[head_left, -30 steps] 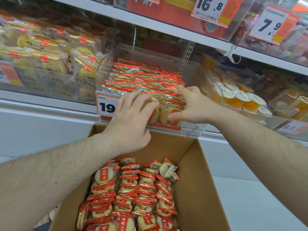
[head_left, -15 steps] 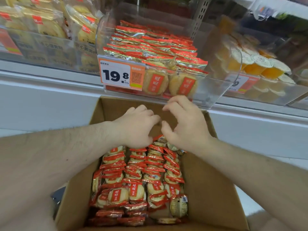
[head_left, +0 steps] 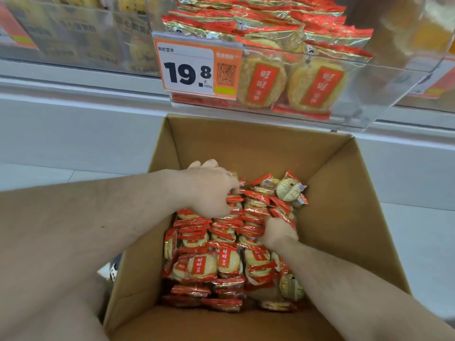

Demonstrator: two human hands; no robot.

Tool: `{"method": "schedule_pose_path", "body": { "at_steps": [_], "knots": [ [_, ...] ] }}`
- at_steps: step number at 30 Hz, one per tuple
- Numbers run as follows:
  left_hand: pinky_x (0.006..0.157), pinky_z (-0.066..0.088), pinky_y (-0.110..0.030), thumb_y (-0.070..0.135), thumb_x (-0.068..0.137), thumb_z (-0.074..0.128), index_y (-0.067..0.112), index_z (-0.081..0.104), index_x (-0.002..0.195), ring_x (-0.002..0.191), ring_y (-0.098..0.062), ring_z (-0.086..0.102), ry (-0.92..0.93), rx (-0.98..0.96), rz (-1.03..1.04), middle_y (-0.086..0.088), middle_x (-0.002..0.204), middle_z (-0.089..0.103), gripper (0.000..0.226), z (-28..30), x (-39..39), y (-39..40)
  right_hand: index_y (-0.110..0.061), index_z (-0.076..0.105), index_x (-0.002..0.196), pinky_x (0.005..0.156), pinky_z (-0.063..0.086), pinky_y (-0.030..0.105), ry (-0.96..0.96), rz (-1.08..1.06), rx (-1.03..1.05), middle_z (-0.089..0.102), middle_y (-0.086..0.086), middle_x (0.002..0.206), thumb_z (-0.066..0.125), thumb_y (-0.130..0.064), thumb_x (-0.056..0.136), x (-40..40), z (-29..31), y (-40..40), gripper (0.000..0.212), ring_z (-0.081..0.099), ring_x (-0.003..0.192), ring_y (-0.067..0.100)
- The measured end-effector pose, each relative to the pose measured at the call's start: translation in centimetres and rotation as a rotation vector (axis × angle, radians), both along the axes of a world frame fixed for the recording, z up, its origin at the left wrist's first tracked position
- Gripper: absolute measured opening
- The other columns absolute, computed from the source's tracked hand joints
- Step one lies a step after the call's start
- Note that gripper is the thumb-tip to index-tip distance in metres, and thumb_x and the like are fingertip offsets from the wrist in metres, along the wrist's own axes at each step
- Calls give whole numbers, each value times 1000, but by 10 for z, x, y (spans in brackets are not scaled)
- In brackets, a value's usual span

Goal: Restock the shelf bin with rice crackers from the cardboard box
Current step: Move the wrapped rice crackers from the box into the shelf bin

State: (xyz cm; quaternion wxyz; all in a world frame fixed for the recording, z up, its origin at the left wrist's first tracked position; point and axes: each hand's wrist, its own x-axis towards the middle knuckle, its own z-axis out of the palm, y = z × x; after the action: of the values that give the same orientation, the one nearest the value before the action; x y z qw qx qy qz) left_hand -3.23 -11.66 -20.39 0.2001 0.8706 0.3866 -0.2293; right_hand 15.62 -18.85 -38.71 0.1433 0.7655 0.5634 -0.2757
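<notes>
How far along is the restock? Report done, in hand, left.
Done: the shelf bin already holds rows of rice crackers. In hand: left hand and right hand both dig into the packets in the cardboard box, gathering another batch. Left: many packets remain in the box.

This is a shop aisle, most likely a supermarket's snack section. A clear plastic shelf bin (head_left: pixel 384 99) displays red-and-gold wrapped round rice crackers (head_left: pixel 261 82) behind an orange-and-white price tag (head_left: pixel 197 68) printed 19.8 with a QR code. Neighbouring clear bins (head_left: pixel 73 40) hold other packaged snacks, and an open brown cardboard stock box (head_left: pixel 344 205) stands below on pale floor tiles (head_left: pixel 418 242).
</notes>
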Motion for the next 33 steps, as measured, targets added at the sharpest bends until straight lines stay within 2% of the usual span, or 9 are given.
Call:
{"method": "schedule_pose_path", "body": {
  "at_steps": [3, 7, 11, 14, 16, 18, 24, 29, 33],
  "knots": [
    [109, 25, -47, 36, 92, 53, 34, 48, 134, 135, -21, 26, -55, -30, 48, 4, 134, 49, 43, -7, 0, 2, -20, 62, 110, 74, 49, 31, -5, -5, 20, 68, 2, 108, 60, -21, 88, 7, -13, -1, 22, 66, 99, 23],
    [107, 33, -36, 33, 91, 57, 36, 53, 127, 129, -14, 34, -183, -120, 172, 11, 130, 52, 36, -7, 4, 2, -15, 62, 108, 74, 49, 33, -62, 117, 60, 67, 9, 109, 47, -7, 88, 12, -10, 3, 26, 65, 100, 30],
    [81, 55, -34, 25, 88, 63, 28, 55, 119, 87, -10, 62, -381, -304, 519, 8, 113, 61, 32, -6, 9, 6, -9, 59, 111, 76, 51, 34, -59, 249, -40, 62, 12, 114, 48, -9, 86, 13, 28, 14, 27, 62, 103, 31],
    [60, 46, -26, 23, 90, 61, 22, 54, 105, 61, -12, 52, -465, -421, 765, 2, 78, 58, 17, -7, 12, 4, -12, 58, 101, 73, 51, 30, 119, 173, 53, 62, 7, 98, 50, -11, 89, 18, 74, 13, 14, 62, 94, 26],
    [73, 45, -33, 27, 94, 59, 22, 48, 103, 79, -21, 55, -468, -581, 939, -4, 86, 51, 15, -4, 13, 0, -19, 51, 86, 56, 40, 21, 264, 116, 239, 57, -4, 77, 52, -9, 91, 18, 102, 5, 12, 57, 69, 12],
    [83, 48, -43, 34, 96, 58, 24, 42, 123, 99, -34, 59, -487, -780, 1106, -11, 109, 54, 33, -4, 14, -3, -22, 45, 80, 54, 33, 16, 387, 148, 436, 51, -10, 69, 56, -9, 93, 9, 126, -5, 21, 47, 60, 2],
    [59, 59, -34, -2, 90, 60, 26, 55, 126, 81, -25, 71, -745, -812, 1176, -13, 111, 66, 45, -11, 15, -2, -24, 49, 90, 80, 49, 25, 720, 272, 725, 62, 3, 105, 61, -9, 78, -10, 139, -19, 22, 61, 92, 14],
    [85, 58, -40, 0, 82, 70, 39, 60, 112, 101, -25, 65, -699, -626, 1050, -6, 117, 63, 51, -17, 6, 3, -19, 57, 94, 83, 48, 32, 383, -54, 513, 55, -2, 102, 61, -14, 78, 35, 76, 22, 18, 60, 91, 20],
    [77, 55, -30, 0, 82, 67, 40, 61, 114, 106, -20, 60, -686, -560, 962, -1, 118, 59, 51, -19, 7, 5, -16, 59, 112, 88, 51, 33, 247, -493, 497, 63, 9, 117, 65, -14, 77, 73, 28, 60, 36, 62, 104, 28]
  ]
}}
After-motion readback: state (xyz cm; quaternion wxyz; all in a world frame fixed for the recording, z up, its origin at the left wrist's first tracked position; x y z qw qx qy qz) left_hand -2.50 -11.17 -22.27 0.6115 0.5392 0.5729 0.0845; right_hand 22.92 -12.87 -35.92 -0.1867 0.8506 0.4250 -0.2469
